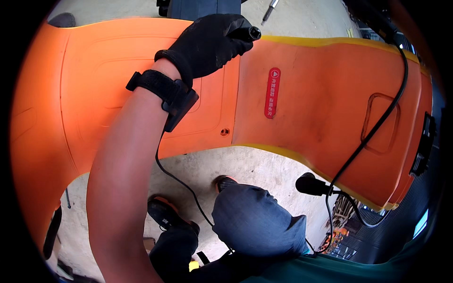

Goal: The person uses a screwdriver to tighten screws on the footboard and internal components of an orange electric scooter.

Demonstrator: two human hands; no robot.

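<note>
My left hand (212,45), in a black glove, reaches over a large orange plastic shell (302,94) with yellow edges. Its fingers are wrapped round a short black cylindrical tool, and the round, hollow end (255,33) of it, like a socket, sticks out past the thumb side. The rest of the tool is hidden in the fist. A black strap with a small black box (179,106) sits on my left wrist. On the shell, right of the hand, is a red label (272,93); a small screw hole (225,132) lies below the hand. My right hand is out of view.
A thin silver rod (270,10) lies on the concrete floor beyond the shell. Black cable (373,134) runs across the shell's right end. A black oblong part (311,185) juts near the lower right edge. My shoes (167,212) stand on the floor below.
</note>
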